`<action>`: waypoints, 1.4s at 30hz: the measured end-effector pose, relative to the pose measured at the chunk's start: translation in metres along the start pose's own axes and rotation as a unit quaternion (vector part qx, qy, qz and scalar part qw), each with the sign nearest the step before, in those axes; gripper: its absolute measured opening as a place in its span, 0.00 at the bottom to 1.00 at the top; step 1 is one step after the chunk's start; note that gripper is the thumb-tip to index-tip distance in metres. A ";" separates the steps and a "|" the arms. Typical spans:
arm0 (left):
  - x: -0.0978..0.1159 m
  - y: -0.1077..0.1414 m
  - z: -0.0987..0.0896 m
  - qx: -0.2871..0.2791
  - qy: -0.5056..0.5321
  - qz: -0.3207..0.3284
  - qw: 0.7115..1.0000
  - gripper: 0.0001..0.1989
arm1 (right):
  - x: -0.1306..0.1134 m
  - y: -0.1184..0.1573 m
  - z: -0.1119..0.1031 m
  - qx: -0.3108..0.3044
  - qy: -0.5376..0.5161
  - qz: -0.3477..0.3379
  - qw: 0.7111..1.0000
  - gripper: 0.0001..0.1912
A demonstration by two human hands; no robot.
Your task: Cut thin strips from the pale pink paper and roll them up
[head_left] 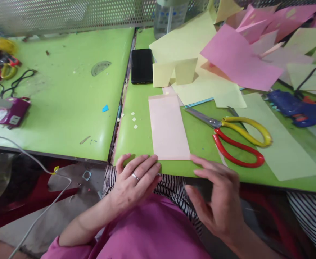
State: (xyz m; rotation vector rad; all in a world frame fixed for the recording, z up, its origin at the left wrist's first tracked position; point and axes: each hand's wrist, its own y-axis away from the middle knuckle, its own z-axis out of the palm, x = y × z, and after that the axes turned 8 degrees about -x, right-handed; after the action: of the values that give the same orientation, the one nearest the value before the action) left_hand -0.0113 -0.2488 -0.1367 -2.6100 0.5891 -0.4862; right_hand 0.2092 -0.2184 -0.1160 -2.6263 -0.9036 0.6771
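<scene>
A pale pink paper rectangle [169, 129] lies flat on the green table [136, 144], its near edge close to the table's front edge. My left hand [138, 178], with a ring on one finger, rests at the table edge, fingertips at the paper's near left corner. At the near right corner is the index fingertip of my right hand [220, 194]; its fingers are apart and it holds nothing. Scissors [216, 124] with one yellow and one red handle lie to the right of the paper, blades pointing left.
A black phone [142, 66], a folded yellow paper [174, 73] and a pile of pink and yellow sheets [239, 57] lie behind. A blue glue gun [295, 106] is at the right. On the left table are a protractor [100, 68] and a purple device [12, 113].
</scene>
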 end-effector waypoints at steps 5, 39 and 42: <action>-0.001 0.006 0.002 0.035 -0.004 -0.005 0.999 0.15 | 0.005 0.001 -0.014 0.040 0.093 0.024 0.995 0.12; 0.029 -0.011 0.009 -0.069 -0.066 -0.003 0.995 0.22 | 0.018 -0.045 -0.018 -0.149 0.008 0.009 0.989 0.07; 0.031 -0.011 0.009 -0.064 -0.073 -0.007 0.995 0.21 | 0.017 -0.046 -0.018 -0.150 0.018 0.008 0.988 0.07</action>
State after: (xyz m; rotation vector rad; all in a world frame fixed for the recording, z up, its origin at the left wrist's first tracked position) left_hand 0.0221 -0.2511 -0.1318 -2.7432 0.5720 -0.2671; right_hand 0.2072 -0.1747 -0.0877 -2.9003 -1.0469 0.5315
